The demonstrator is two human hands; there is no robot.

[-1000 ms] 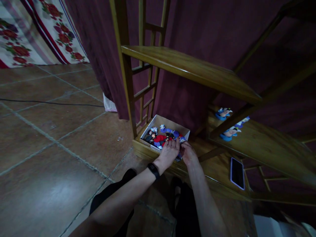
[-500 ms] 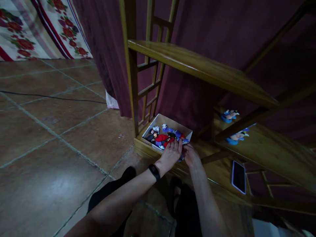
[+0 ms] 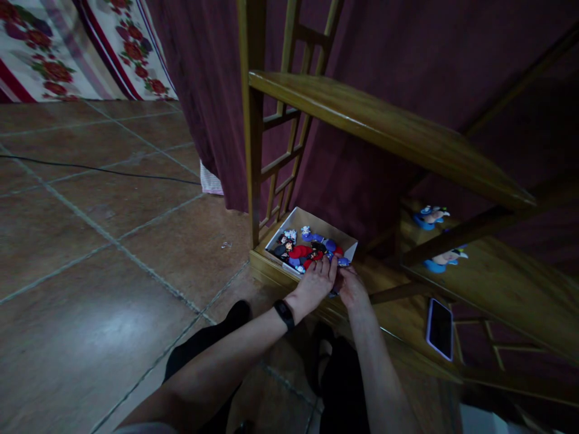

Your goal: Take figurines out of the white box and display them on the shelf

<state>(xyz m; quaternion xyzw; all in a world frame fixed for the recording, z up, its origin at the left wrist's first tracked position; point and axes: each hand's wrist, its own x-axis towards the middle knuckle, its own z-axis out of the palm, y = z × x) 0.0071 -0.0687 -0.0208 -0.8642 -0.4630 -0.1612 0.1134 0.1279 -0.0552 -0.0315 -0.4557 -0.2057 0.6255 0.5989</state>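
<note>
A shallow white box [image 3: 326,222] sits on the low wooden shelf, holding several small toy figurines [image 3: 302,249] in red, blue, white and black. At its near right corner my two hands are together. My left hand [image 3: 315,282], with a black band on the wrist, has its fingers bent over the box's edge. My right hand [image 3: 353,288] is curled close beside it. Something small, dark and bluish shows between the palms, mostly covered by the fingers, so its kind is hidden.
Two figurines on blue bases, one farther back [image 3: 429,217] and one nearer [image 3: 444,260], stand on the raised shelf at right. Below lies a phone [image 3: 439,329]. A wooden board [image 3: 384,126] juts out above the box. A black cable [image 3: 99,170] crosses the tiled floor.
The view has shifted slightly, so the shelf and box appear a little farther right. Both hands stay together at the box's corner, with their fingers moving only a little.
</note>
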